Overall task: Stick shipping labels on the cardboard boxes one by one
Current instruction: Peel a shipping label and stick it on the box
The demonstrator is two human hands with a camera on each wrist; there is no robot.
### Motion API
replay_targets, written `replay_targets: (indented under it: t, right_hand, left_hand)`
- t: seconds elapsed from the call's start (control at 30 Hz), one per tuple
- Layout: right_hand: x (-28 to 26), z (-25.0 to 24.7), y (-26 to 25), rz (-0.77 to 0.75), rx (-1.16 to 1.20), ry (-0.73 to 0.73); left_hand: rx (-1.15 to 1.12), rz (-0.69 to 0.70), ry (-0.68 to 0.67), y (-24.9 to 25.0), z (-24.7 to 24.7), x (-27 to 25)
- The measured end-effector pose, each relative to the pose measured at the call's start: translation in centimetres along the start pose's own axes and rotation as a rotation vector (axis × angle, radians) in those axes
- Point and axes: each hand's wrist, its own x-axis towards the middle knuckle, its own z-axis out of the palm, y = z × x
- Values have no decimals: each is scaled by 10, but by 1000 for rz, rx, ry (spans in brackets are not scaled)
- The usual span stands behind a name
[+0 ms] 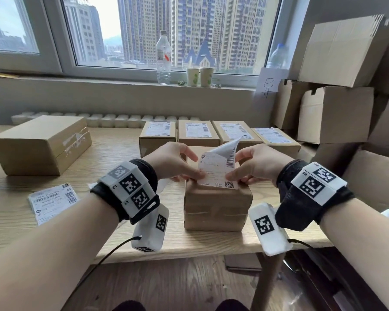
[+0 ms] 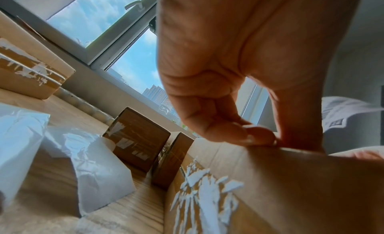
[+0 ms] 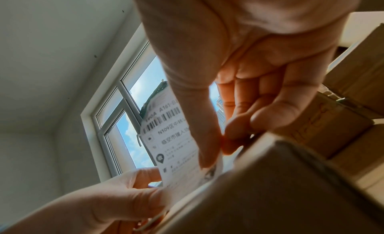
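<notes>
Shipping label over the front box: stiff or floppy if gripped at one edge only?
Likely floppy: the shipping label curls over at its free top, though both the left hand and right hand pinch its lower edge. Probably light. Its peeled side may cling to the cardboard box.

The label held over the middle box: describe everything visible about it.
The shipping label is white paper printed with barcodes, text lines and a QR code near its bottom edge. That edge lies on the near top edge of the cardboard box; the rest stands up off the box, and its top corner curls over, showing a plain white back. The left hand pinches its lower left, the right hand its lower right.
</notes>
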Motion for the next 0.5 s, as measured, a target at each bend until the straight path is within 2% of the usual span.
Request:
replay_targets:
  t: [0.5]
  right_hand:
    - [4,3,3,-43,-81,8]
  left_hand:
    - [53,1,-64,0,1,5]
